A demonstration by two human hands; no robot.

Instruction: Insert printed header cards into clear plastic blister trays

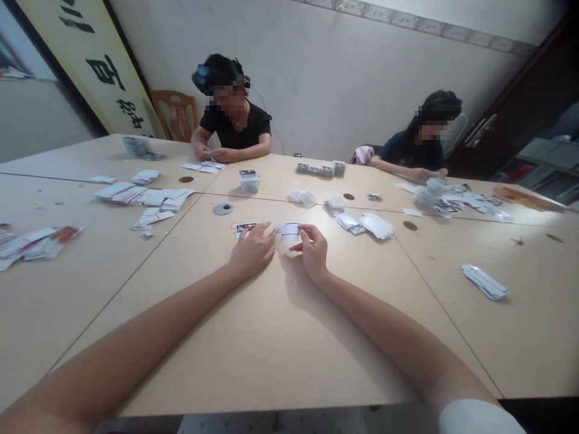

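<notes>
My right hand (314, 248) pinches the right edge of a small white card (289, 230) with dark lines on it, held just above the table. My left hand (256, 250) lies palm down with its fingers stretched out, its fingertips close to the left edge of that card. Whether they touch it I cannot tell. Just beyond the left hand is a dark printed card (245, 228) with a white border, partly covered by the fingers.
White packets and cards (375, 226) lie to the right, more white cards (145, 196) to the left. A small stack (248, 181) stands ahead. A white bundle (485, 282) lies far right. Two people (235, 129) sit across the wooden table (217, 355), handling small items.
</notes>
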